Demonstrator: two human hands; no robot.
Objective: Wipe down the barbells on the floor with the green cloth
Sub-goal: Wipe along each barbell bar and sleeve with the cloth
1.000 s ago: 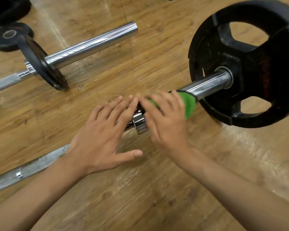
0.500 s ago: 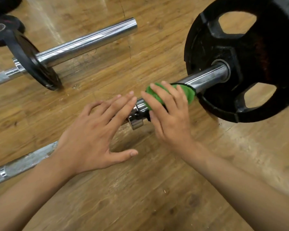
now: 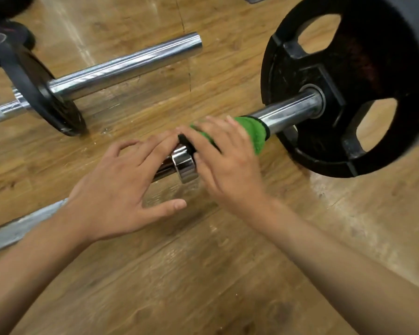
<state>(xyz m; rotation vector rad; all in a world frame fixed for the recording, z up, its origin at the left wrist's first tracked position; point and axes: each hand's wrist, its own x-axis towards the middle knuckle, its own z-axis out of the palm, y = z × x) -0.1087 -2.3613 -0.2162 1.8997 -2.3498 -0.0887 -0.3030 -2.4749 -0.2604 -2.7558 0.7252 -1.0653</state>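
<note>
1. Head view puts the green cloth (image 3: 250, 132) just right of centre, wrapped over the chrome sleeve (image 3: 288, 111) of the near barbell (image 3: 22, 228). It sits between the collar (image 3: 184, 165) at its 8 o'clock and the large plate (image 3: 363, 88) at its 2 o'clock.
2. My right hand (image 3: 228, 160) has its grip curled over the cloth and round the sleeve. How far the fingers close underneath is hidden.
3. My left hand (image 3: 121, 184) lies at the cloth's 8 o'clock, grip wide, with straight fingertips resting on the bar beside the collar.
4. I judge this mid-wipe. The sleeve up to the plate looks undone, and the second barbell (image 3: 121, 66) at 10 o'clock, with its small plate (image 3: 41, 93), is untouched.
5. What could go wrong:
   - The bar rides on a round plate over a smooth wooden floor (image 3: 203, 274). A hard push could roll it, since my flat left hand only steadies it.
   - The cloth is bunched, so it could snag on the collar's step and slip off, leaving bare fingers on chrome.
   - A fast sweep toward 2 o'clock could jam my knuckles against the plate.
</note>
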